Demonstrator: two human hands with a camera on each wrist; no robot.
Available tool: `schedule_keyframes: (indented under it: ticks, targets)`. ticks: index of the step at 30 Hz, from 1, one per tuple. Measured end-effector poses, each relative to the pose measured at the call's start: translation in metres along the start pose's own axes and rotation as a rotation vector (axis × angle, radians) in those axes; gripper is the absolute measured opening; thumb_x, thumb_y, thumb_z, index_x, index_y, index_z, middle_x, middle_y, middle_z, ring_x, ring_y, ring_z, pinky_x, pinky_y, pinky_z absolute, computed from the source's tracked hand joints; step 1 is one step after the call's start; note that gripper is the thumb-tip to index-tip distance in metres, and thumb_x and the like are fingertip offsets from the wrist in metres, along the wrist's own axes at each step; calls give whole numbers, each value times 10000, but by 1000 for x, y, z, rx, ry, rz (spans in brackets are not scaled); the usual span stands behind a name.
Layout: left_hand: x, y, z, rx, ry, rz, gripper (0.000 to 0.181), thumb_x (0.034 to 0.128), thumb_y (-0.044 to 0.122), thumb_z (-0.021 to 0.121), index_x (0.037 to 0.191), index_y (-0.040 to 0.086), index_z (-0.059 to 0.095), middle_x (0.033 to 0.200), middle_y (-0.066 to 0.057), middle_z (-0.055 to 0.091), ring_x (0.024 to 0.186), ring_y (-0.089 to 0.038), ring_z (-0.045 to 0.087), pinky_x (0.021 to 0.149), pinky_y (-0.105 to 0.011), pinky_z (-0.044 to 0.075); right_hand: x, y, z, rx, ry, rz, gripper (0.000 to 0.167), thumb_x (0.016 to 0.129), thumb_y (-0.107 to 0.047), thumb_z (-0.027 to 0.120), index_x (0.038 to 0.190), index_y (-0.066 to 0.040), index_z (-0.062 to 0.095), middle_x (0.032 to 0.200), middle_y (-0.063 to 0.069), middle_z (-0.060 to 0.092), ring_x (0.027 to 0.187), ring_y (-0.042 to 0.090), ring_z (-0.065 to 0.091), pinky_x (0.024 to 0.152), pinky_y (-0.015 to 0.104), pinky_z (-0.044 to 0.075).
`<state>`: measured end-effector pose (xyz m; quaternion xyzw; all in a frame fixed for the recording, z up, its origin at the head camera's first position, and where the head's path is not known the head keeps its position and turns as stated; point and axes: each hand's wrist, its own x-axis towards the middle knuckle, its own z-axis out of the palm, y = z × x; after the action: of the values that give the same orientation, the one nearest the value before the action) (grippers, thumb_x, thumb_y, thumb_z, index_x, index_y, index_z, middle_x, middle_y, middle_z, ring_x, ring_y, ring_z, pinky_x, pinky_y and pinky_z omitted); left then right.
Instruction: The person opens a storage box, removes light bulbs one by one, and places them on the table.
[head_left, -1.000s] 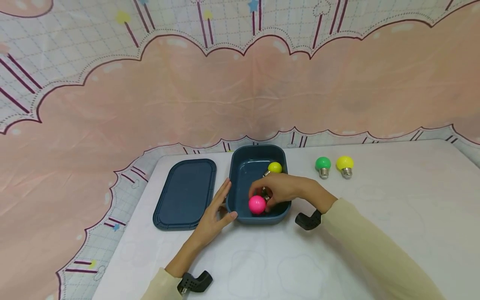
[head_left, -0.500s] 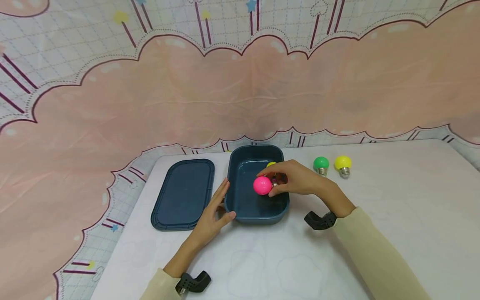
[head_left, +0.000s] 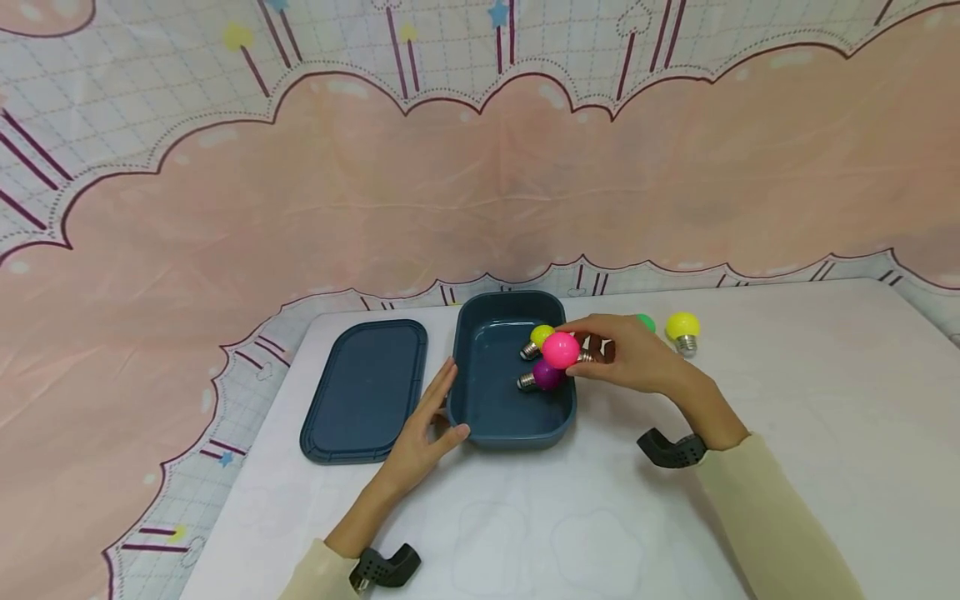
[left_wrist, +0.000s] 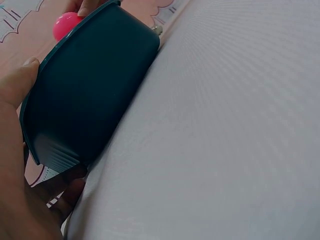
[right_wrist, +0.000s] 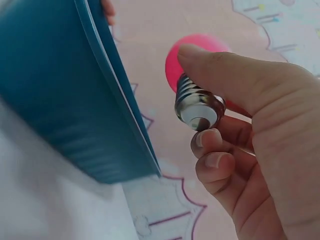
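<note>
A pink light bulb (head_left: 560, 350) is pinched by my right hand (head_left: 637, 354) over the right rim of a dark blue box (head_left: 480, 425). In the right wrist view, the thumb presses the pink globe beside its silver screw base (right_wrist: 197, 107). Inside the box lie a yellow bulb (head_left: 542, 336) and a purple bulb (head_left: 548, 376), partly hidden behind the pink one. My left hand (head_left: 416, 446) rests against the box's left side, fingers extended. In the left wrist view, its thumb (left_wrist: 25, 80) touches the box's rim.
The flat blue lid (head_left: 365, 392) lies on the white table, left of the box. Right of the box stand another yellow bulb (head_left: 683, 325) and a green bulb (head_left: 647, 322), mostly hidden by the right hand. A patterned curtain (head_left: 450, 183) hangs behind.
My right hand has lifted the pink bulb from the box's floor and carried it up and right to the right rim. The purple bulb has come into view. The left hand stays put.
</note>
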<state>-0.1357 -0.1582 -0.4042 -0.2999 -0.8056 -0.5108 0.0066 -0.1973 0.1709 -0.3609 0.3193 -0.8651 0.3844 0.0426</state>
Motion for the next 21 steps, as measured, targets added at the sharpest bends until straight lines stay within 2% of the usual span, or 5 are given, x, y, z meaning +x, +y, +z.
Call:
schedule_keyframes:
  ticks: [6,11,17,21]
  targets:
    - [0,0,1,-4,0,-3,739,894,-14,615,1497,-48,190,1583,-145,87,1251,-399,385,817,-456,424,-12,11,-13,-66,102,9,533,739,-155,838,1228,-85,637,918,-30,633,723,139,540,574,270,482]
    - [0,-1,1,2,2,5,738,900,1,614,1504,-28,190,1577,-185,90,1170,-402,443,809,-460,427,-20,20,-22,-137,186,51,513,747,-131,827,1214,-55,628,864,-12,630,710,142,541,581,278,482]
    - [0,-1,0,6,4,2,747,899,8,616,1515,11,192,1575,-194,91,1146,-413,456,804,-439,429,-27,27,-35,-201,276,147,454,795,-145,781,1204,-33,618,802,20,621,690,161,542,558,289,456]
    - [0,0,0,13,6,-8,752,897,6,615,1520,30,194,1578,-180,95,1071,-389,490,798,-431,426,-35,29,-45,-226,328,219,452,813,-147,764,1209,-6,595,850,71,636,722,195,552,548,283,450]
